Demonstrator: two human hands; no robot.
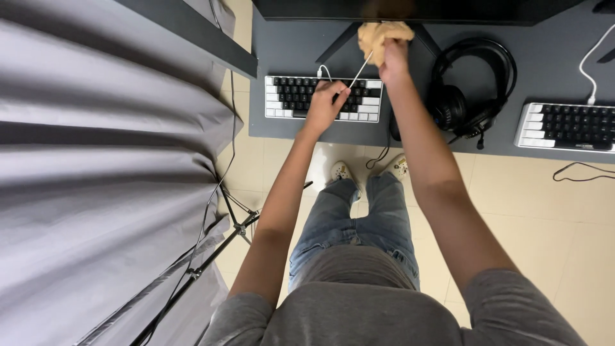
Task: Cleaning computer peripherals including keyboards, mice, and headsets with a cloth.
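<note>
Landmark: the black-and-white keyboard [323, 98] on the grey desk [288, 45]. Nearest, the left hand [325, 106] rests on the keyboard's middle, fingers pinched together on the lower end of a thin white stick [360, 69]. The stick slants up past the keyboard's far edge. Beyond that edge, the right hand [393, 59] has its fingers clamped on a crumpled tan cloth [381, 35]. Right of the keyboard lie black headphones [472, 86].

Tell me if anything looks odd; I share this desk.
Nothing looks spilled or broken. The headset lies on the desk between the keyboards, its cable hanging over the edge. The right hand holds a cloth.
</note>
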